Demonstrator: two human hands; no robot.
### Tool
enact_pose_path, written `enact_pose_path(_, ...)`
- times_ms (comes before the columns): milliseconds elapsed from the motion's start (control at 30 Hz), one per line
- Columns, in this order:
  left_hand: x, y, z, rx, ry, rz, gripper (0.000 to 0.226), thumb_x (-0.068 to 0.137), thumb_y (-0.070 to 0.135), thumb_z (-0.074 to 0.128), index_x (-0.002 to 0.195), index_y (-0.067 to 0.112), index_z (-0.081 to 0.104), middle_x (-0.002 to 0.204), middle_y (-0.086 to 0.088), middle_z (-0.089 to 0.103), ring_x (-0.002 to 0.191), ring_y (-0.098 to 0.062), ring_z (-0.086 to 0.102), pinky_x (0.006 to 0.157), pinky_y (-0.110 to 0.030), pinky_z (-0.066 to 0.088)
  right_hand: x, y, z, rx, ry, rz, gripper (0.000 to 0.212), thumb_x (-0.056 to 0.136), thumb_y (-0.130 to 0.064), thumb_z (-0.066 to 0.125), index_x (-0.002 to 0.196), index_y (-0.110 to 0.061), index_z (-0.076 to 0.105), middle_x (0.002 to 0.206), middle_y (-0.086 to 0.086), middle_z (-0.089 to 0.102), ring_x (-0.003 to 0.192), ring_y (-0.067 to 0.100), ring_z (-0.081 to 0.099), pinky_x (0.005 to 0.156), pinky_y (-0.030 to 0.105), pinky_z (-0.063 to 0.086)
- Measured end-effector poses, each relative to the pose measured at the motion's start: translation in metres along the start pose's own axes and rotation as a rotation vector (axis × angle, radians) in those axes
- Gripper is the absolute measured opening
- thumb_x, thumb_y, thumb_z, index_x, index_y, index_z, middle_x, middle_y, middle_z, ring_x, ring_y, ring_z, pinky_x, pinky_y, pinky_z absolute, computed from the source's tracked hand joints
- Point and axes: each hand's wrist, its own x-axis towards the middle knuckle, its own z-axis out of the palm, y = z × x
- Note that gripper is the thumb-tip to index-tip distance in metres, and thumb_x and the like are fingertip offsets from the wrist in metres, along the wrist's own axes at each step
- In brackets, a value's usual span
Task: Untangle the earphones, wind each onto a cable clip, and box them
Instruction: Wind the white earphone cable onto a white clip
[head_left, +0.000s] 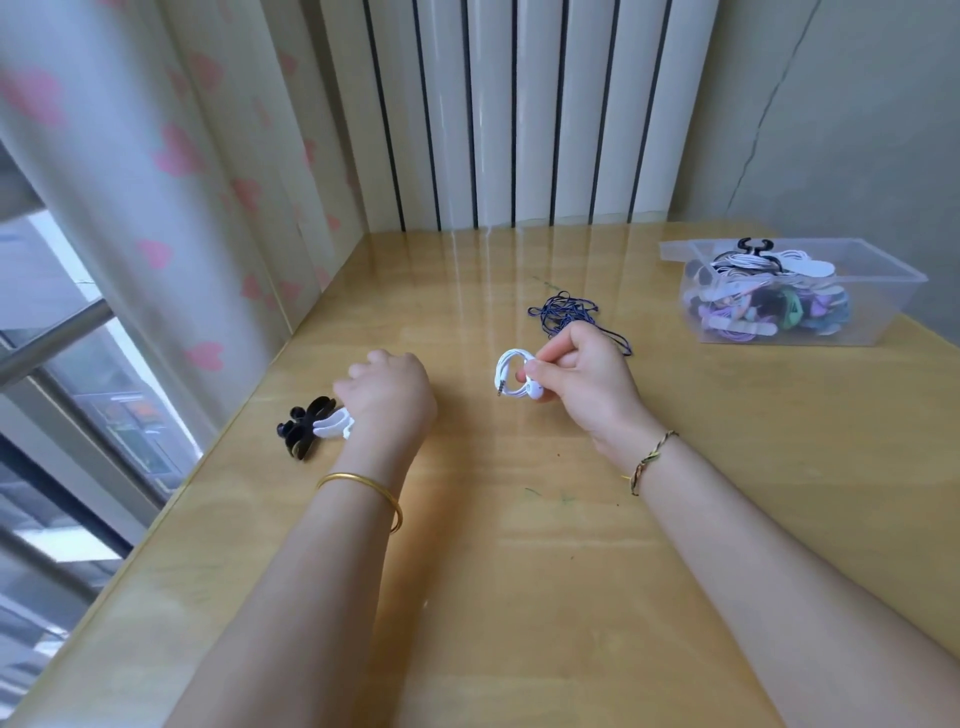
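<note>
My right hand pinches a coiled white earphone just above the wooden table; its plug sticks out at the lower left of the coil. My left hand reaches over a white cable clip that lies on a black cable clip near the table's left edge; its fingers are curled down at the white clip, and I cannot see whether they hold it. A tangled dark blue earphone lies on the table behind my right hand.
A clear plastic box at the back right holds several wound earphones on clips. A curtain and a window run along the left edge of the table. A white radiator stands behind the table.
</note>
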Motion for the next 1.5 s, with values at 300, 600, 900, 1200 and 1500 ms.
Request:
enact_pose_path(300,0.001,0.058,-0.019,-0.851,-0.016,0.437,0.037,0.082,-0.011,0.042,0.103,0.013,0.061,0.092,-0.006,0.055,0.081,-0.023,0.057,0.068,-0.028,0.045,0.005,0.003,-0.045,0.009,0.078,0.026,0.020,0.084,0.008,0.060,0.077,-0.007,0.048,0.063,0.004,0.067,0.049,0.006,0.059,0.053,0.018,0.049)
enact_pose_path(600,-0.003,0.129,-0.001,-1.811,-0.591,0.289,0.036,0.087,-0.019,0.033,0.112,0.001,0.050,0.075,-0.008,0.052,0.048,-0.016,0.049,0.049,-0.023,0.043,0.013,0.018,-0.120,0.106,0.273,0.105,0.024,0.084,0.009,0.060,0.076,-0.008,0.045,0.062,0.013,0.061,0.056,0.014,0.059,0.065,0.033,0.050)
enact_pose_path(900,0.006,0.128,0.003,-1.032,-0.169,0.471,0.017,0.074,0.010,0.058,0.079,0.020,0.046,0.086,-0.007,0.062,0.070,-0.023,0.058,0.068,-0.036,0.049,0.019,0.024,-0.116,0.182,0.237,0.168,0.023,0.085,0.009,0.059,0.077,-0.007,0.046,0.064,0.013,0.061,0.063,0.014,0.064,0.062,0.028,0.053)
enact_pose_path(1200,-0.009,0.138,0.009,-0.790,-0.278,0.575,0.027,0.075,0.013,0.062,0.092,0.017,0.040,0.082,0.003,0.073,0.083,-0.022,0.061,0.075,-0.035,0.050,0.017,0.026,-0.118,0.182,0.245,0.174,0.023,0.082,0.011,0.059,0.077,-0.007,0.046,0.061,0.013,0.060,0.065,0.013,0.065,0.062,0.029,0.053)
enact_pose_path(1500,-0.016,0.155,0.006,-0.536,-0.193,0.520,0.023,0.063,0.034,0.071,0.075,0.015,0.066,0.101,-0.002,0.054,0.107,-0.021,0.047,0.078,-0.028,0.045,0.017,0.026,-0.120,0.197,0.264,0.179,0.024,0.082,0.012,0.059,0.075,-0.008,0.046,0.061,0.010,0.062,0.067,0.017,0.063,0.061,0.027,0.054)
